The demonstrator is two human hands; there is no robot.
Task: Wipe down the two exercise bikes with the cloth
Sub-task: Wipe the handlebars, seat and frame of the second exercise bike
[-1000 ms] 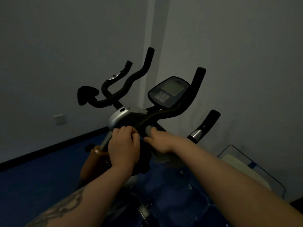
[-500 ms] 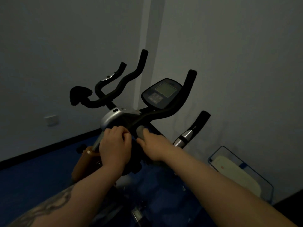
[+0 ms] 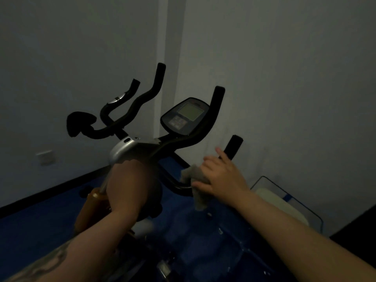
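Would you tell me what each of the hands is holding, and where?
Right hand presses the cloth onto the lower handlebar; left hand is blurred, cannot tell.

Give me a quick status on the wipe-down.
Right hand presses crumpled grey cloth on black lower handlebar. Left hand on bike's centre column. Nothing in the way.

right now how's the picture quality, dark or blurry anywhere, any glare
Head view: dim overall, with the black handlebar near silhouette; the left hand is smeared by motion blur; the right hand and the cloth are sharper; the console screen shows a pale sheen with no harsh glare; straight wall lines bow slightly from the wide lens.
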